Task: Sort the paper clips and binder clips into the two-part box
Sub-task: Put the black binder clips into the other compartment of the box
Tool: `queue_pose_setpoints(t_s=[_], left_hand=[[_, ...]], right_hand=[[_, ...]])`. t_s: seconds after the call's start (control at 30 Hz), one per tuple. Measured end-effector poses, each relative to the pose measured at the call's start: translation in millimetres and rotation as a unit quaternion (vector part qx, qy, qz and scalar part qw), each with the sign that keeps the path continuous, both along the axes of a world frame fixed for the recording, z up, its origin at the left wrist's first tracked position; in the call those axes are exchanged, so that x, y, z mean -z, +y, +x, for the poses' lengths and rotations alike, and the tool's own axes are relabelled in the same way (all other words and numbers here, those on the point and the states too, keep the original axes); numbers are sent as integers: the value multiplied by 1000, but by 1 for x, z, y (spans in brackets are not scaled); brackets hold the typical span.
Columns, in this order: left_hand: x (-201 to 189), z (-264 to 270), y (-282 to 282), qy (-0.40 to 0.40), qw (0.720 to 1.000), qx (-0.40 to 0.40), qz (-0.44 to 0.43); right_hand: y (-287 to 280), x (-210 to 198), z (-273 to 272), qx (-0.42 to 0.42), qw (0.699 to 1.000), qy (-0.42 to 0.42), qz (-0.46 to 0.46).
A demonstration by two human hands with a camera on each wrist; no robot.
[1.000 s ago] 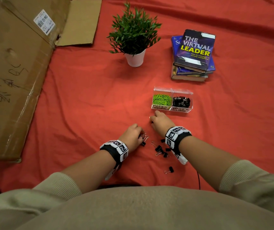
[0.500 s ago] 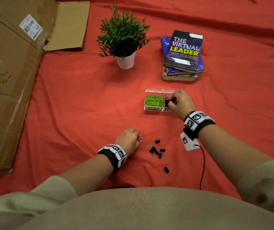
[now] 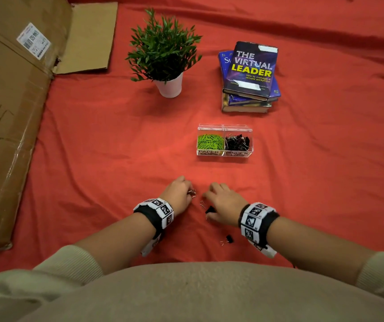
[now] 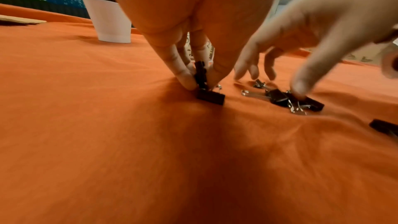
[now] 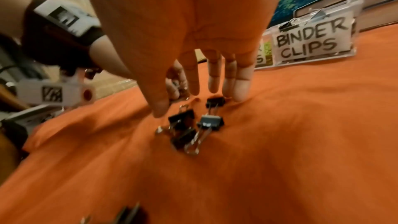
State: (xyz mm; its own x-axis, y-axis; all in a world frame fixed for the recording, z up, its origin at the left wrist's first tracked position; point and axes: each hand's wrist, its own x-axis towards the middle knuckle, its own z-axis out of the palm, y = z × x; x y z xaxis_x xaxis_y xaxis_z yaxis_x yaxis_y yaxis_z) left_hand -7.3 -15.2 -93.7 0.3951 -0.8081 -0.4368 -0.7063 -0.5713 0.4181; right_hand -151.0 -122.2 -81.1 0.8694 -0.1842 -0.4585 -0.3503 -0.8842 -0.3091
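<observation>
Left hand (image 4: 193,28) pinches a small black metal binder clip (image 4: 201,76); open right hand (image 5: 193,43) reaches. Lift cleanly, avoiding the neighbouring clips (image 5: 189,130).

Matt, creased red cloth (image 3: 98,140) covers the desk. At twelve o'clock a glossy clear plastic two-part box (image 3: 225,155); matt black binder clips (image 5: 210,122) carry shiny metal wire handles. Brown cardboard (image 3: 12,101) looks rough.

My right hand (image 3: 227,206) covers most of the loose binder clips (image 3: 209,209) in head view. Right wrist view blurry; a clip (image 5: 129,214) cut off at bottom edge, paper-clip label hidden behind fingers.
</observation>
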Motion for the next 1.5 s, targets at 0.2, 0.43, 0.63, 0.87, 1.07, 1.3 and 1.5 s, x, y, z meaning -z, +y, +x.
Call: queue_pose_setpoints(t_s=[0.2,0.43,0.63,0.87,1.07,1.3,1.5], left_hand=[[-13,9,-26,29,996,-62,-49],[-43,8,-93,52,983,-108,-138],[-52,4,-155,59,982,-79,-164],[-33,6,-187,-35,992,52,-111],[-17,0,-176,-166,966,153,-124],[-29,6,-136,-109,976,26,-189],[-23,11,-59,-31,997,65,-42]], right_hand=[[-5,11,-6,50,998,-1,43],[-33,17,-14,178,976,-50,119],[-62,14,-28,288,943,-94,139],[-119,-17,-23,375,888,-235,124],[-160,-24,4,299,933,-198,29],[-157,-23,23,252,960,-113,-37],[-95,-20,0,134,988,-57,50]])
